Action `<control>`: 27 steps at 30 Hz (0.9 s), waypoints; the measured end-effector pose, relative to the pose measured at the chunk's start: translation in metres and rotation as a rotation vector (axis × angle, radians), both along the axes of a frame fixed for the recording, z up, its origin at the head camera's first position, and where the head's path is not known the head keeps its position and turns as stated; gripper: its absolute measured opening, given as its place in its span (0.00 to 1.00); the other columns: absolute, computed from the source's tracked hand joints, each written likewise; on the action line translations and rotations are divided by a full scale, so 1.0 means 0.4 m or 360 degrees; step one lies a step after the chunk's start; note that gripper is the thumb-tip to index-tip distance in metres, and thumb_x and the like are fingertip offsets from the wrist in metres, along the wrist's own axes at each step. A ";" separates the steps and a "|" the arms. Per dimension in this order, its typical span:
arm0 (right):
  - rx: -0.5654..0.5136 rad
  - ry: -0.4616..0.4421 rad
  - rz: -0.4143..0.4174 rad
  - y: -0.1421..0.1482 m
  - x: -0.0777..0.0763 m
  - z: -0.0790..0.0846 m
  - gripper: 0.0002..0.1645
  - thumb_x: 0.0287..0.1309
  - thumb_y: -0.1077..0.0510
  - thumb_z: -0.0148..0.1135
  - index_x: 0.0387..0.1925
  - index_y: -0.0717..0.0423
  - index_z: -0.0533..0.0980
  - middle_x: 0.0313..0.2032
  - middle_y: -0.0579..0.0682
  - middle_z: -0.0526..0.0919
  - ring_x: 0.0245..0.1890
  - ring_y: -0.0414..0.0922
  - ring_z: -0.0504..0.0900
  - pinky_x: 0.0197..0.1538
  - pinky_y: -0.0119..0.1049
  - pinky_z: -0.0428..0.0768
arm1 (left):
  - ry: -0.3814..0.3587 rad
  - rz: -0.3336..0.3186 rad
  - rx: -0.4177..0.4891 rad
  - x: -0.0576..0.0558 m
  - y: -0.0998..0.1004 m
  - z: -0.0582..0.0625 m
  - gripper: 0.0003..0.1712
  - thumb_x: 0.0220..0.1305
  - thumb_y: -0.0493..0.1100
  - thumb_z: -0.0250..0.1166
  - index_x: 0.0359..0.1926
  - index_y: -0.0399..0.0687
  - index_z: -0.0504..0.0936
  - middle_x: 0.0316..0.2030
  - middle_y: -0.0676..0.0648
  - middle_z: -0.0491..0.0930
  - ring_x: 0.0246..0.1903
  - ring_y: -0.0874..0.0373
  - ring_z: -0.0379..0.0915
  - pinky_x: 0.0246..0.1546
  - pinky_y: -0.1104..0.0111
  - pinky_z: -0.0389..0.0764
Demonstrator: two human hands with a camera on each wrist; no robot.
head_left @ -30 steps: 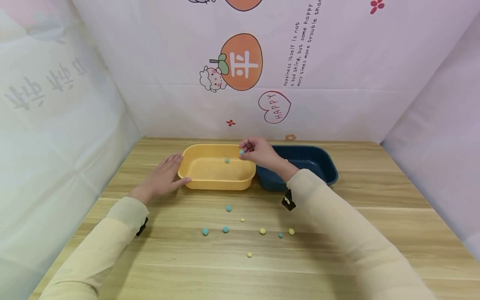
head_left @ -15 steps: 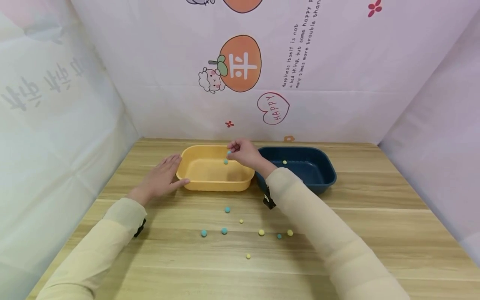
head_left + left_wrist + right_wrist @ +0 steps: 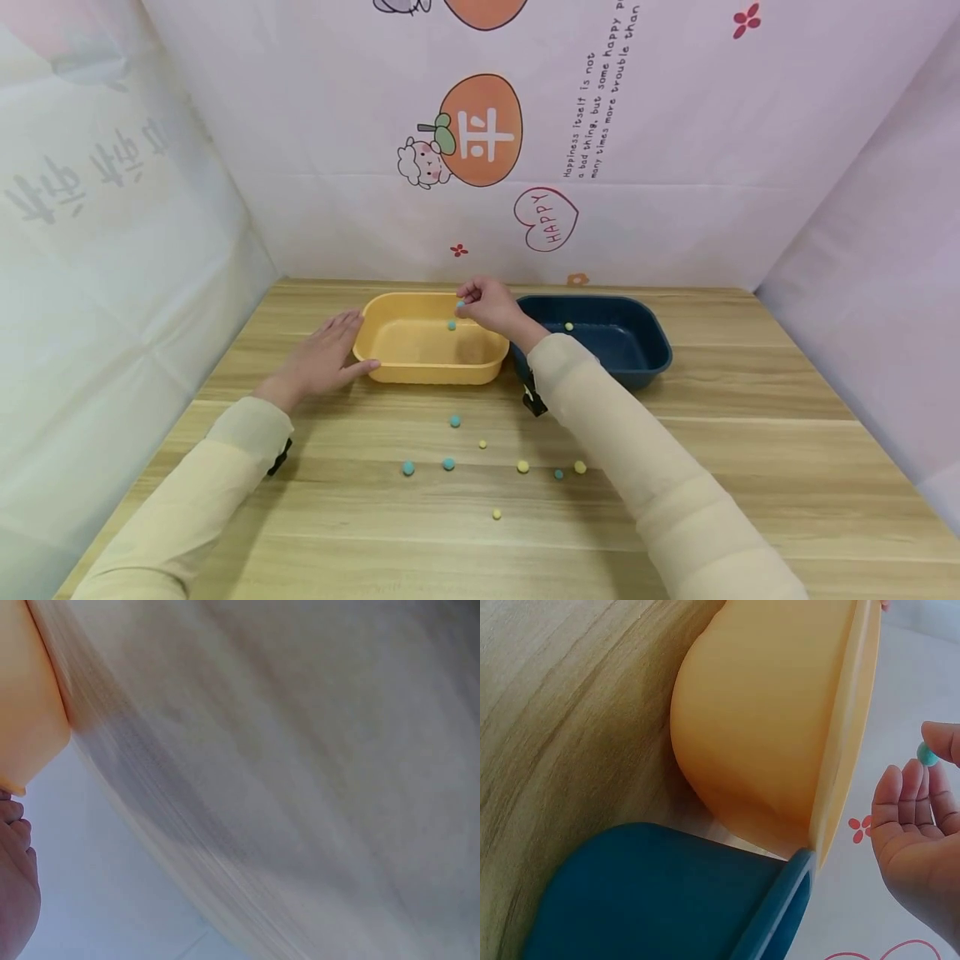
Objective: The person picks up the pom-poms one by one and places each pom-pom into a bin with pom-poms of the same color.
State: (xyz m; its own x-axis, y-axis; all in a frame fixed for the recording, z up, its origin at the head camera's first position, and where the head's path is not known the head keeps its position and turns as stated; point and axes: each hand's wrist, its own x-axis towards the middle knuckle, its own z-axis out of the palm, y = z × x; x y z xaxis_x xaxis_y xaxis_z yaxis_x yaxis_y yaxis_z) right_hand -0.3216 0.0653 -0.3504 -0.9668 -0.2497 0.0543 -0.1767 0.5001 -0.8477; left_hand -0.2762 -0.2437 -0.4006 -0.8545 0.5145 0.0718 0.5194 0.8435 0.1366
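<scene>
Between thumb and fingertips my right hand [image 3: 491, 308] pinches a small blue ball [image 3: 927, 754], held above the right part of the yellow tub [image 3: 427, 373]. Another blue ball [image 3: 452, 326] lies inside that tub. My left hand [image 3: 318, 360] rests against the tub's left end, fingers straight and thumb at the front rim. The left wrist view catches only the edge of this hand [image 3: 15, 877] beside the tub's wall [image 3: 30, 690]. To the right stands a dark blue tub [image 3: 637, 379] with a yellow ball [image 3: 569, 327] in it, partly hidden by my right forearm.
Several blue balls [image 3: 448, 464] and several yellow balls [image 3: 522, 467] lie scattered on the wooden table [image 3: 337, 533] in front of the tubs. A printed white cloth [image 3: 675, 217] hangs behind the table and along both sides.
My right hand has moved left with the blue ball, from the yellow tub's right end further over it, then stays nearly still. The left hand has kept its place.
</scene>
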 end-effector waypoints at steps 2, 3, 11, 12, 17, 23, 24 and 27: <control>-0.0005 0.0003 0.0002 0.000 0.001 0.002 0.15 0.57 0.65 0.67 0.46 0.66 0.76 0.37 0.54 0.75 0.38 0.48 0.72 0.40 0.32 0.76 | -0.0011 0.0004 0.0000 0.001 0.001 0.001 0.54 0.69 0.69 0.48 0.74 0.28 0.44 0.74 0.32 0.43 0.73 0.41 0.36 0.72 0.55 0.38; -0.0009 0.0004 0.0001 0.000 0.002 0.002 0.15 0.57 0.65 0.67 0.46 0.66 0.76 0.37 0.54 0.75 0.38 0.48 0.72 0.39 0.32 0.75 | -0.0017 0.0007 0.0000 0.002 0.002 0.002 0.54 0.69 0.69 0.48 0.74 0.29 0.44 0.74 0.32 0.43 0.73 0.42 0.35 0.72 0.55 0.38; 0.0001 0.0000 -0.0011 0.003 -0.001 0.003 0.12 0.57 0.65 0.68 0.42 0.60 0.76 0.36 0.53 0.76 0.37 0.47 0.72 0.37 0.31 0.75 | -0.0006 0.0006 0.0011 0.006 0.005 0.004 0.54 0.69 0.68 0.48 0.73 0.28 0.45 0.73 0.31 0.44 0.73 0.41 0.37 0.72 0.54 0.39; 0.0002 -0.0001 -0.0013 0.004 -0.001 0.004 0.13 0.57 0.64 0.68 0.42 0.60 0.76 0.36 0.53 0.76 0.37 0.47 0.72 0.37 0.31 0.75 | 0.0003 0.0004 0.0013 0.006 0.005 0.004 0.54 0.69 0.68 0.48 0.73 0.27 0.45 0.73 0.31 0.45 0.73 0.40 0.37 0.72 0.54 0.39; 0.0004 0.0007 -0.0015 0.008 0.004 0.012 0.13 0.57 0.64 0.68 0.43 0.60 0.75 0.36 0.53 0.76 0.37 0.47 0.73 0.37 0.31 0.75 | 0.0019 -0.0006 0.0026 0.008 0.003 0.003 0.53 0.70 0.67 0.49 0.73 0.26 0.46 0.73 0.30 0.46 0.73 0.39 0.38 0.72 0.53 0.40; -0.0002 0.0042 0.0013 0.020 0.012 0.032 0.13 0.58 0.64 0.67 0.44 0.61 0.75 0.37 0.53 0.76 0.37 0.47 0.73 0.39 0.32 0.76 | -0.0018 0.0007 0.0004 0.008 0.004 0.005 0.54 0.69 0.68 0.48 0.73 0.27 0.44 0.73 0.31 0.44 0.73 0.40 0.36 0.72 0.54 0.39; -0.0004 0.0047 0.0017 0.023 0.014 0.036 0.13 0.58 0.64 0.67 0.44 0.61 0.75 0.38 0.53 0.76 0.38 0.47 0.73 0.39 0.32 0.76 | -0.0021 0.0010 0.0007 0.008 0.004 0.006 0.54 0.69 0.68 0.48 0.73 0.27 0.44 0.73 0.31 0.44 0.73 0.41 0.36 0.72 0.54 0.39; -0.0017 0.0060 0.0036 0.032 0.022 0.050 0.14 0.57 0.64 0.68 0.44 0.62 0.75 0.38 0.54 0.76 0.38 0.48 0.74 0.40 0.33 0.76 | -0.0020 0.0007 0.0006 0.006 0.005 0.006 0.54 0.69 0.68 0.48 0.73 0.27 0.44 0.73 0.31 0.45 0.73 0.41 0.37 0.72 0.53 0.40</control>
